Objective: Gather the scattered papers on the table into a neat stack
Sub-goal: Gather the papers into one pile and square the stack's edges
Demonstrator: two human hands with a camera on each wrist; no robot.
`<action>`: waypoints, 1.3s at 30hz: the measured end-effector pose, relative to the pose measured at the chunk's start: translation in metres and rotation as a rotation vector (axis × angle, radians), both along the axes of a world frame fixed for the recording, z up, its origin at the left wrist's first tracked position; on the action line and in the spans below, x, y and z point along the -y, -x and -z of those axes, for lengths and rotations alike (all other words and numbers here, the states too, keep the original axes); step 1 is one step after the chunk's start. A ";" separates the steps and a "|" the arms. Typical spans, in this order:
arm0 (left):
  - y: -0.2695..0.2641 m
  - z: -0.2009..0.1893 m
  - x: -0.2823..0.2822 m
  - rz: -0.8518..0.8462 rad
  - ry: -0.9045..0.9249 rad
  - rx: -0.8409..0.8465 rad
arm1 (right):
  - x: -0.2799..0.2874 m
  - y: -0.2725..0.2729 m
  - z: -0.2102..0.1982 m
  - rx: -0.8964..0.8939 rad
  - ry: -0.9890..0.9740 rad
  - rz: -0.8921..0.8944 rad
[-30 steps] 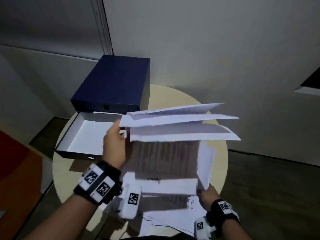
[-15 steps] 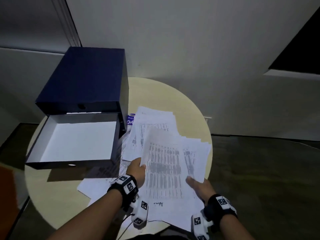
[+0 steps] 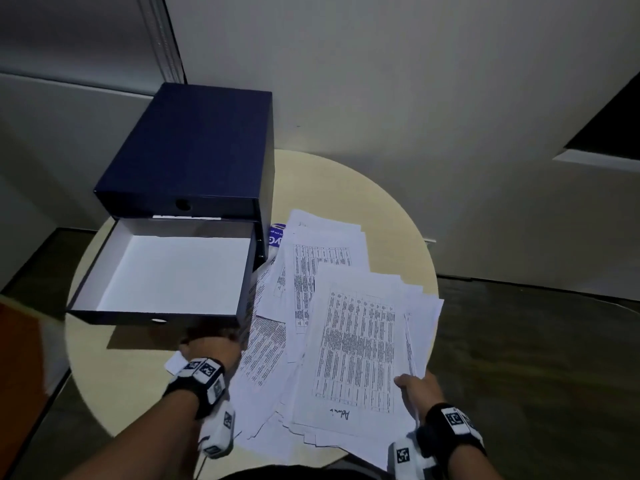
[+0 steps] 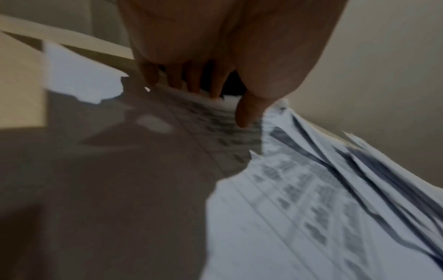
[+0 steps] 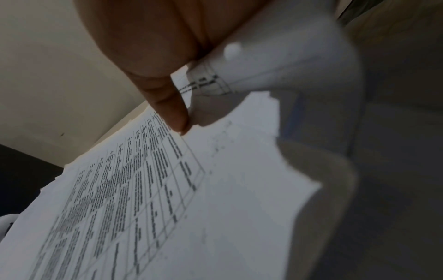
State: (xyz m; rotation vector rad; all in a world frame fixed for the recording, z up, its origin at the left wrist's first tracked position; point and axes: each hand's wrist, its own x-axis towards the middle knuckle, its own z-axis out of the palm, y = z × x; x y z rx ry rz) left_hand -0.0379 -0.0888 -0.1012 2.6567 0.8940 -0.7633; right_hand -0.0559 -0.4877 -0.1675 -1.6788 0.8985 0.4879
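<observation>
Several printed white papers (image 3: pixel 356 348) lie fanned in a loose, uneven pile on the right half of the round beige table (image 3: pixel 346 188). My right hand (image 3: pixel 414 384) pinches the near right corner of the top sheaf, thumb (image 5: pixel 167 106) on the printed sheet (image 5: pixel 143 199), one sheet curling up against the palm. My left hand (image 3: pixel 207 348) is at the pile's left edge, just in front of the drawer. Its straight fingers (image 4: pixel 191 83) and thumb touch a shadowed sheet (image 4: pixel 215 132) and hold nothing. More loose sheets (image 3: pixel 266 351) lie between the two hands.
A navy box (image 3: pixel 194 150) stands at the table's back left, its white-lined drawer (image 3: pixel 166 271) pulled out toward me with nothing in it. A blue-printed item (image 3: pixel 277 235) peeks out beside the box under the papers. Walls stand close behind; dark floor lies to the right.
The sheaf held up in the air by both hands has come down flat onto the pile. My left hand has let go and moved left toward the drawer front; my right hand keeps its corner.
</observation>
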 end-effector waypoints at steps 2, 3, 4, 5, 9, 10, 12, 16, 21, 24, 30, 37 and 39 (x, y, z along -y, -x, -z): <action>0.002 0.004 -0.015 0.045 -0.045 -0.073 | -0.001 -0.002 0.003 0.011 0.023 -0.014; 0.002 0.005 -0.019 0.062 -0.054 -0.079 | -0.002 -0.004 0.002 0.013 0.031 -0.034; 0.002 0.004 -0.022 0.072 -0.041 -0.071 | -0.004 -0.005 -0.002 0.026 0.029 -0.050; 0.002 0.004 -0.023 0.085 -0.012 -0.066 | -0.007 -0.007 -0.008 0.035 0.035 -0.063; 0.005 -0.003 -0.030 0.171 0.018 -0.015 | -0.011 -0.011 -0.015 0.053 0.082 -0.072; 0.007 -0.004 -0.031 0.188 0.002 0.019 | -0.012 -0.011 -0.017 0.058 0.084 -0.072; 0.011 -0.009 -0.027 0.241 -0.022 0.128 | -0.012 -0.011 -0.014 0.049 0.094 -0.070; 0.024 -0.023 0.007 0.375 -0.015 0.319 | -0.011 -0.014 -0.008 0.038 0.119 -0.073; 0.035 -0.042 0.050 0.492 0.001 0.373 | -0.010 -0.015 -0.002 0.023 0.122 -0.096; 0.034 -0.071 0.063 0.522 -0.034 0.408 | -0.009 -0.016 0.003 -0.007 0.113 -0.093; 0.032 -0.147 0.071 0.507 -0.079 0.806 | -0.003 -0.019 0.016 -0.014 0.114 -0.083; 0.011 -0.217 0.080 0.787 0.335 1.200 | -0.014 -0.015 -0.018 -0.031 0.122 -0.114; 0.006 -0.221 0.087 0.789 0.413 1.280 | -0.017 -0.015 -0.021 -0.011 0.127 -0.101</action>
